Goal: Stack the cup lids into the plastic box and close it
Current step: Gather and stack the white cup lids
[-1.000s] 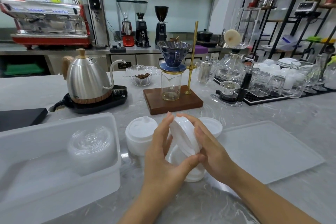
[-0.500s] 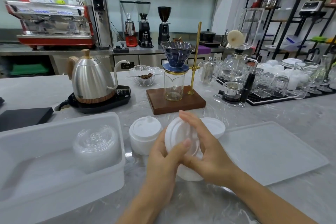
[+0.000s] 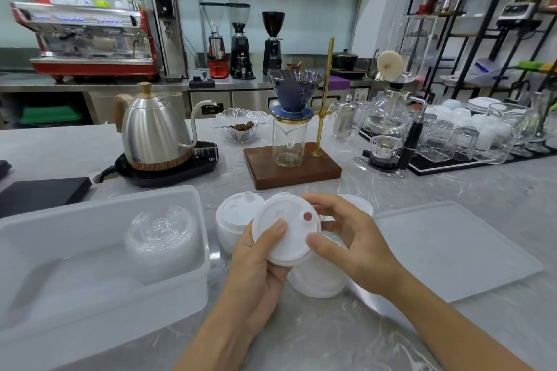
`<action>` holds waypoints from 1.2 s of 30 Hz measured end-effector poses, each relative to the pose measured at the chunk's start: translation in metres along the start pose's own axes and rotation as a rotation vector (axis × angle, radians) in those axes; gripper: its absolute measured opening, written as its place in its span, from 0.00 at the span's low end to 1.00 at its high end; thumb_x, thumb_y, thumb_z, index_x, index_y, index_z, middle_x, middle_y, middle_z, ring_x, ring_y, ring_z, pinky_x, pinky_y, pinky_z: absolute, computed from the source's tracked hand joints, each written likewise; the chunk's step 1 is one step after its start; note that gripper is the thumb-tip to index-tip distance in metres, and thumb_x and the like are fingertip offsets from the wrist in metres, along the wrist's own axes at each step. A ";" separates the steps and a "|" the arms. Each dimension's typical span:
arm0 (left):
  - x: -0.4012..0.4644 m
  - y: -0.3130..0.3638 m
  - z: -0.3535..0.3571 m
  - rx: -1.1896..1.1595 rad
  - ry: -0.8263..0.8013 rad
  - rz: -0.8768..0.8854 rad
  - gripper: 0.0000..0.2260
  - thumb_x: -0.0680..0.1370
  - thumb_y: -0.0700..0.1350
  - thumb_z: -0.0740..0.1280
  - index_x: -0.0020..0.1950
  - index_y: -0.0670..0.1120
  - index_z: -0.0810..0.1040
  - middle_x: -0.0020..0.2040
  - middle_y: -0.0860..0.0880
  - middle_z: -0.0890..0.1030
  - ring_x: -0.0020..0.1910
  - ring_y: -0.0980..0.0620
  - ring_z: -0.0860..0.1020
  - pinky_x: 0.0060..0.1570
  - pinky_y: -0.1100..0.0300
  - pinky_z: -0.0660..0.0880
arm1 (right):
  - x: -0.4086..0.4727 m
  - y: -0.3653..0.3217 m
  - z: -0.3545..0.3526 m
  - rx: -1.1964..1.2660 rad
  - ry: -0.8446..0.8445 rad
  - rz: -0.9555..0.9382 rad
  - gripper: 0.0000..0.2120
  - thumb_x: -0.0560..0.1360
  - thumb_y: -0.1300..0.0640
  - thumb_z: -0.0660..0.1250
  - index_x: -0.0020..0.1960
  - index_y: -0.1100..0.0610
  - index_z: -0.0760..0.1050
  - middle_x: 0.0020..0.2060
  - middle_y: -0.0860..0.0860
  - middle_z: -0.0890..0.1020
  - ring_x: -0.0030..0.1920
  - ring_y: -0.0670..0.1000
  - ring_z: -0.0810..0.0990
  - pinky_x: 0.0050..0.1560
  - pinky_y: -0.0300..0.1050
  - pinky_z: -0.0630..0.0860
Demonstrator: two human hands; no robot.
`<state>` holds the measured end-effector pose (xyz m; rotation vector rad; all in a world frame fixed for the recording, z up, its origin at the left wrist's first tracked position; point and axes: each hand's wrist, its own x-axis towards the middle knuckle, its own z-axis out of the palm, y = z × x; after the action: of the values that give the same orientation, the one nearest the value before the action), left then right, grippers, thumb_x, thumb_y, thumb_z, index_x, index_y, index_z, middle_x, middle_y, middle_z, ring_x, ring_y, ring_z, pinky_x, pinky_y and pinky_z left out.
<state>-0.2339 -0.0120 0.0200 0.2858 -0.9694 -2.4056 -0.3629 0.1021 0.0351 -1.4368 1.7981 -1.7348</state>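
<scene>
Head view, over a grey marbled table (image 3: 452, 190). Both hands raised at centre, sharing 1 round white plastic cup lid (image 3: 286, 232) tilted toward the camera, a small drinking hole near its upper right edge. Left hand (image 3: 256, 274) cupped beneath the lid, thumb pressed on its face. Right hand (image 3: 352, 244) pinching the lid's right rim, thumb in front, fingers curled behind. Directly below the held lid, a short stack of white lids (image 3: 316, 280) standing on the table, partly hidden by the hands. Just left of that, another stack of white lids (image 3: 235, 220), spout knob on top. A further white lid (image 3: 358, 205) peeking out behind the right hand. At left, a translucent white rectangular plastic box (image 3: 90, 289), open, with 1 stack of clear domed lids (image 3: 162, 235) in its far right corner. At right, the box's flat translucent cover (image 3: 452, 250) lying on the table, well apart from the box. Beyond, a steel gooseneck kettle (image 3: 150, 129) on a black base and a glass pour-over stand on a wooden block (image 3: 292, 166).
</scene>
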 end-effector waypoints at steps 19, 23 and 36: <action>-0.004 0.002 -0.002 -0.200 -0.089 -0.177 0.22 0.78 0.57 0.68 0.58 0.40 0.86 0.58 0.36 0.85 0.57 0.40 0.84 0.64 0.40 0.76 | 0.000 0.005 0.001 -0.363 -0.084 0.007 0.16 0.79 0.47 0.61 0.65 0.42 0.78 0.68 0.43 0.72 0.71 0.44 0.65 0.67 0.31 0.61; -0.003 0.004 0.000 -0.128 0.047 -0.104 0.22 0.73 0.57 0.69 0.55 0.40 0.83 0.52 0.36 0.86 0.51 0.39 0.85 0.48 0.44 0.83 | 0.005 -0.003 -0.014 -0.284 0.089 0.000 0.11 0.81 0.57 0.64 0.62 0.50 0.79 0.57 0.44 0.81 0.57 0.44 0.79 0.62 0.46 0.74; -0.010 0.004 0.009 0.119 0.207 0.209 0.12 0.73 0.53 0.66 0.47 0.51 0.86 0.51 0.35 0.83 0.51 0.36 0.81 0.47 0.41 0.79 | -0.008 0.006 -0.016 -0.796 -0.417 0.233 0.49 0.61 0.35 0.77 0.76 0.38 0.57 0.69 0.35 0.63 0.72 0.42 0.55 0.74 0.43 0.52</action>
<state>-0.2270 -0.0036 0.0297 0.4440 -0.9962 -2.0878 -0.3736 0.1166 0.0304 -1.5863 2.3764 -0.5333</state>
